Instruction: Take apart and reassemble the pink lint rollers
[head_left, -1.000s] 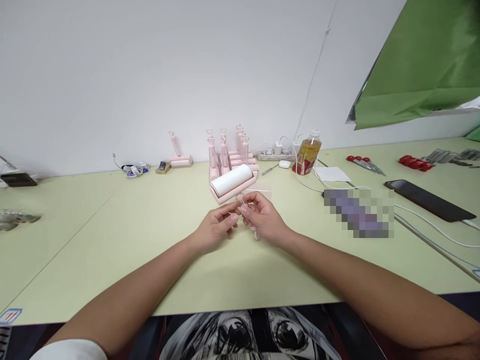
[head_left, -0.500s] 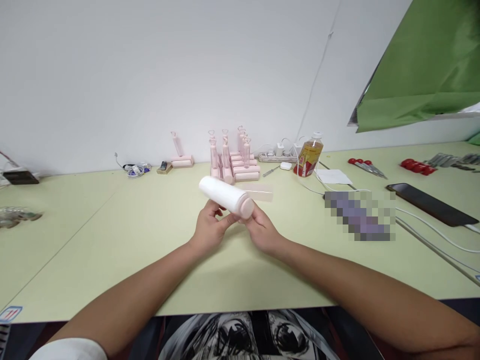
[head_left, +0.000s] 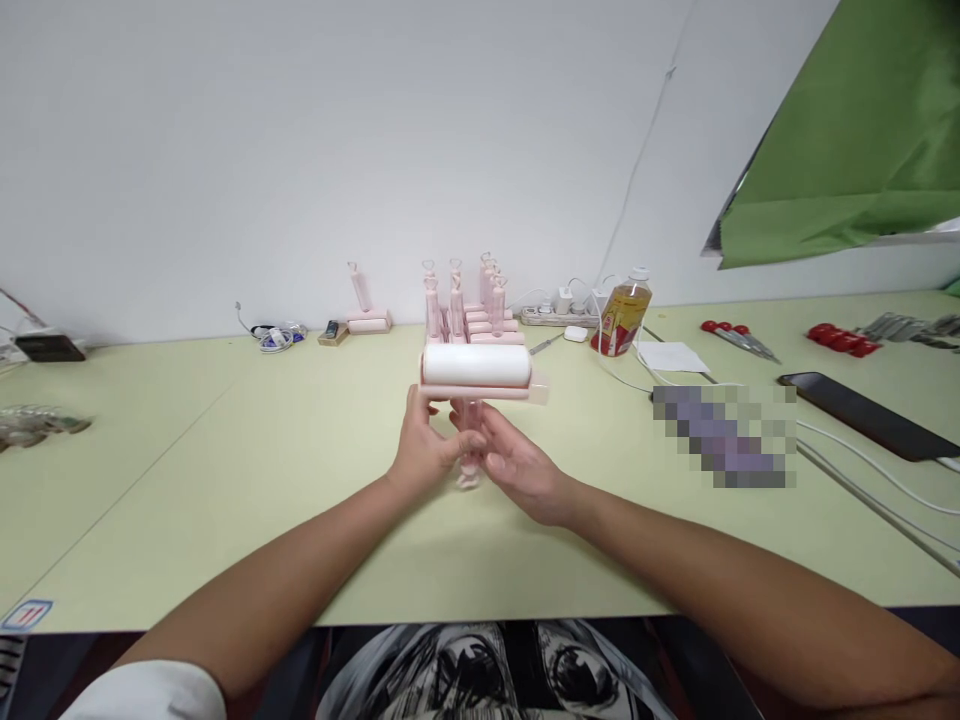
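Note:
A lint roller with a white roll and a pink frame is raised over the table in front of me, roll side up and lying level from left to right. Its clear pink handle points down toward me. My left hand grips the handle, thumb across its front. From the other side my right hand closes on the same handle, its fingertips partly hidden behind it. A translucent pink cover lies on the table just behind the roller's right end.
Several pink lint rollers stand grouped by the wall, with another to their left. Toward the right are a power strip, a drink bottle, white paper, cables, a phone and red-handled tools.
The lint roller has turned from slanted, end toward me, to level across my view, so its handle now shows below. My right hand has shifted down along the handle.

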